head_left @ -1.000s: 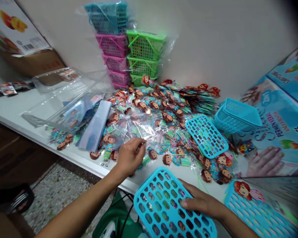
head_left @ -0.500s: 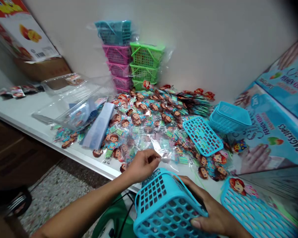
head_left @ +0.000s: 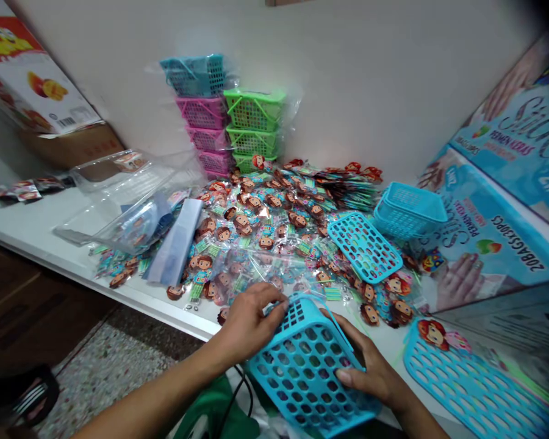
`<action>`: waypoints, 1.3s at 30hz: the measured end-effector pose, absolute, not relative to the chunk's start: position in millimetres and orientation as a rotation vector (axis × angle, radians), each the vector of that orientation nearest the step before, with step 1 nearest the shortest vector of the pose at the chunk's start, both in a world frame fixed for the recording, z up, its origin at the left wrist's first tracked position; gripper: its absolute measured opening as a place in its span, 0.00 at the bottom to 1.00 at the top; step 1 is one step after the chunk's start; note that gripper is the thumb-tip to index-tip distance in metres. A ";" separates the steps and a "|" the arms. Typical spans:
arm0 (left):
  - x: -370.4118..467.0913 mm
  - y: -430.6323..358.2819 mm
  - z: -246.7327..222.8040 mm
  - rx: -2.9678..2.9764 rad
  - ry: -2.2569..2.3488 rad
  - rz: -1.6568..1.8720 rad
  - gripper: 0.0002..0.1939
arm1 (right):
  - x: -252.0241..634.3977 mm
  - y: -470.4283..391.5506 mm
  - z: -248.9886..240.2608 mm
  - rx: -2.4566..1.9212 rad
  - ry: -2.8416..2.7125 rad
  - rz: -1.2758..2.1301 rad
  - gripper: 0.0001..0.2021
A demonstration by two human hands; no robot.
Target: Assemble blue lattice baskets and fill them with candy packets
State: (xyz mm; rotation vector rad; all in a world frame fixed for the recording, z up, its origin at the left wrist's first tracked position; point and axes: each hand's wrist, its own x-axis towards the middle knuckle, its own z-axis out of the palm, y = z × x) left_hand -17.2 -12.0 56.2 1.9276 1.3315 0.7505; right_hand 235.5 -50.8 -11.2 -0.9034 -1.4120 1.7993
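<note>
A blue plastic basket (head_left: 311, 372) with a perforated base is tipped at the table's front edge, its base turned toward me. My right hand (head_left: 370, 366) grips its right side, thumb on the base and fingers behind the side. My left hand (head_left: 256, 317) is closed at the basket's upper left corner, its fingertips against the grid wall; anything pinched there is too small to make out. Behind the hands, many small clear packets with cartoon figures (head_left: 265, 228) cover the table. A flat blue perforated piece (head_left: 365, 247) lies on the packets.
Wrapped pink baskets (head_left: 204, 114) and green baskets (head_left: 255, 113) stand stacked by the wall. Nested blue baskets (head_left: 409, 210) sit right, before printed boxes (head_left: 494, 225). Clear plastic trays (head_left: 119, 207) lie left. Another blue perforated piece (head_left: 476, 378) is at lower right.
The basket has tilted so that more of its base faces me. My left hand has moved slightly left and down onto its upper corner. The camera view has shifted a little.
</note>
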 end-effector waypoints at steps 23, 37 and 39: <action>19.1 26.3 48.7 2.381 1.291 0.591 0.11 | 223.2 -69.4 -22.3 -1.146 -1.327 1.652 0.27; 18.2 60.5 51.6 1.903 1.087 0.384 0.20 | 210.6 -76.9 -23.8 -1.118 -1.002 1.699 0.31; 15.2 56.2 48.4 1.879 1.145 0.543 0.20 | 212.6 -77.0 -22.2 -1.104 -1.023 1.713 0.30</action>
